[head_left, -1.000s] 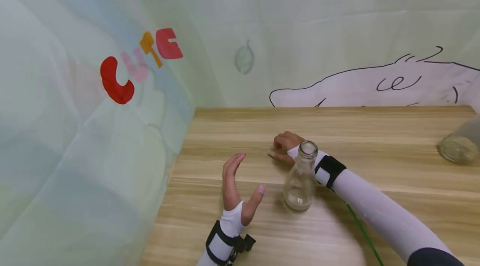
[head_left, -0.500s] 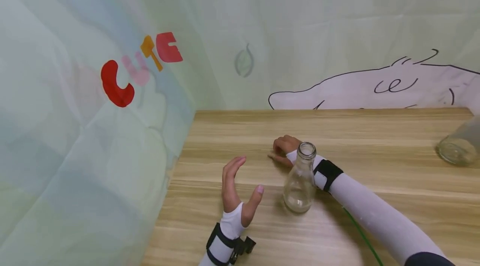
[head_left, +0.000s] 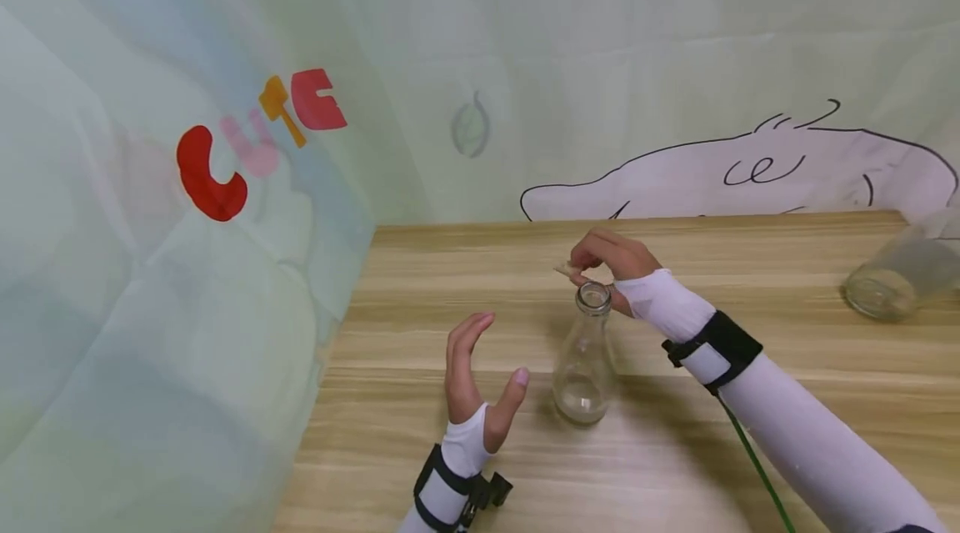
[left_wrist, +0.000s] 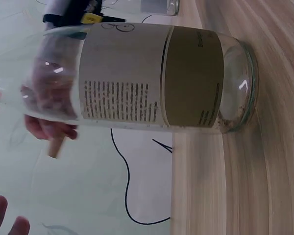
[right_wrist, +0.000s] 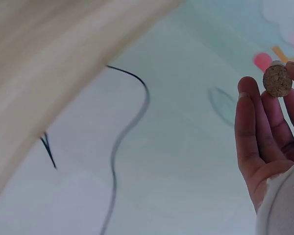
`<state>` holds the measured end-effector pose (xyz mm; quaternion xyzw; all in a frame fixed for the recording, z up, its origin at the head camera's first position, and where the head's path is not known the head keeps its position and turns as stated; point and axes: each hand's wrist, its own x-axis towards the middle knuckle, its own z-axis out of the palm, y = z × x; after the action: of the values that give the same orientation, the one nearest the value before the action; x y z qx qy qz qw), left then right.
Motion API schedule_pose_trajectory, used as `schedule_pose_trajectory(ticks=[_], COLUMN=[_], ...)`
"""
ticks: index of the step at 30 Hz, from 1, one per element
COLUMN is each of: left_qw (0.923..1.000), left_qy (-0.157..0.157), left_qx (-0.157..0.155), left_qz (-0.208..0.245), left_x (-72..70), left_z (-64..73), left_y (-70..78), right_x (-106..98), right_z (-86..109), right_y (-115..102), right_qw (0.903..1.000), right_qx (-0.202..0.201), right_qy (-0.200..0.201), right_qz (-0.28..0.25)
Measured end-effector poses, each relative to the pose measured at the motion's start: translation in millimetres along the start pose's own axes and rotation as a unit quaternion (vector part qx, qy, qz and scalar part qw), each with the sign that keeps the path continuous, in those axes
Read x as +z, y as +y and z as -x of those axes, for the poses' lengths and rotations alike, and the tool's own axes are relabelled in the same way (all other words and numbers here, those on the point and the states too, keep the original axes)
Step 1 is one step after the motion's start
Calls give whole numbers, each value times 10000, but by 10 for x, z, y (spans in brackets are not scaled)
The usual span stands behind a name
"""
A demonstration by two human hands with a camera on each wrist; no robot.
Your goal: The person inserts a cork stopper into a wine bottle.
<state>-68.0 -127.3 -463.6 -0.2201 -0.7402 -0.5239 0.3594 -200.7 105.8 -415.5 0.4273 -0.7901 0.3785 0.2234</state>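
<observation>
My right hand (head_left: pixel 621 259) pinches a small cork (right_wrist: pixel 277 81) between thumb and fingers, raised above the table just behind the mouth of a clear glass bottle (head_left: pixel 583 379). The bottle stands upright with its neck uncovered. In the left wrist view the bottle bears a printed label (left_wrist: pixel 132 78) in white and olive, and the cork (left_wrist: pixel 56 147) shows past its neck. To the bottle's left, my left hand (head_left: pixel 468 387) is held with fingers and thumb spread apart, touching nothing.
A second glass container (head_left: pixel 888 287) stands at the table's right side. The wooden table (head_left: pixel 450 266) ends at a back wall of printed cloth (head_left: pixel 420 99), and more cloth hangs on the left. A green cable (head_left: pixel 757 466) trails from the right wrist strap.
My right hand has risen from the tabletop and moved right with the cork, to behind the bottle's mouth. The left hand has stayed where it was. The head view has shifted slightly.
</observation>
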Motion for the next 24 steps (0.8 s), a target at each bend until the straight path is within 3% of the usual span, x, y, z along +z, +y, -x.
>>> schedule_pose_trajectory(ticks=[4,12,18,24], left_qw=[10000,9995,9989,9986], left_qy=[-13,-47,-81,-169], left_qx=[12,236,374,401], left_qz=[92,206,256,306], left_x=[56,172,238,296], left_z=[-11,-37,-47,-45], left_y=[6,27,50,57], right_x=[-292,-785,-924,-963], right_z=[-66,-160,-243,-274], right_y=[-189,-717,-1099,-1296], right_qw=[9972,9883,9780,9699], right_qx=[-452,-713,-997,-1307], right_qy=[552,1344,1835,2029], right_qz=[225,148,18,-328])
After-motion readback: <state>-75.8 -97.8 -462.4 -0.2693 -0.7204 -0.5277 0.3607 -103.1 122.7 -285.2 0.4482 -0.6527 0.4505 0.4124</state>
